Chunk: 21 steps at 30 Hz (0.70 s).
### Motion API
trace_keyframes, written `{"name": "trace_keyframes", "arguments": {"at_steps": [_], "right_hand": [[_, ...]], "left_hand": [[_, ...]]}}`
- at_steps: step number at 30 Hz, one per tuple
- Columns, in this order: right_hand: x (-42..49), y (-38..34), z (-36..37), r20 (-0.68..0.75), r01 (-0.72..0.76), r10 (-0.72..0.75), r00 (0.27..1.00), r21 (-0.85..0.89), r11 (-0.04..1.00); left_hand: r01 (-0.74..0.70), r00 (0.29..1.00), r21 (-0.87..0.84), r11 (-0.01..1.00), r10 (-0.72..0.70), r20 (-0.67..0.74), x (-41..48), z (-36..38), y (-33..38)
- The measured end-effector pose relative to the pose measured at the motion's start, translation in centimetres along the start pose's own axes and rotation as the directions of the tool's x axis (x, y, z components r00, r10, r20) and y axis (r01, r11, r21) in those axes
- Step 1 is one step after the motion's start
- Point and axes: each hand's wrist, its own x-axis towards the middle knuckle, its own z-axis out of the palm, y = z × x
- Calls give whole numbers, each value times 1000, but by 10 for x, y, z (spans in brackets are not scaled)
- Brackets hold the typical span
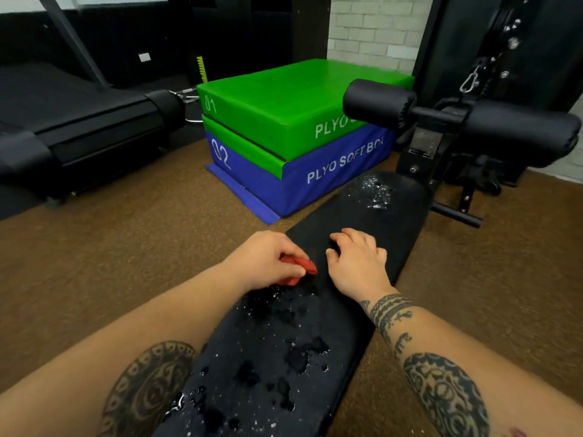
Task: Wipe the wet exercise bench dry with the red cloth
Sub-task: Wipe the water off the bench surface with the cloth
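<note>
The black padded exercise bench (pixel 372 222) runs from the bottom centre up to the right. Water drops and puddles lie on its near half (pixel 284 351) and at its far end (pixel 375 192). A bunched red cloth (pixel 299 270) sits at the bench's left edge, and my left hand (pixel 268 260) grips it from above. My right hand (pixel 358 260) rests on the bench just right of the cloth, fingers spread and curled, holding nothing.
Stacked green and blue plyo soft boxes (pixel 284 121) stand on the brown floor beyond the bench's left side. Black foam leg rollers (pixel 378 104) and the bench frame (pixel 454 212) rise at the far end. A treadmill (pixel 79 121) stands at the left.
</note>
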Motion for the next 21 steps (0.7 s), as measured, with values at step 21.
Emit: {"name": "trace_keyframes", "arguments": {"at_steps": [21], "right_hand": [[15,3,0,-37,-1,1,999,5,1000]], "left_hand": [[144,953,-246,959,-201,-227,31,-13,-18]]}}
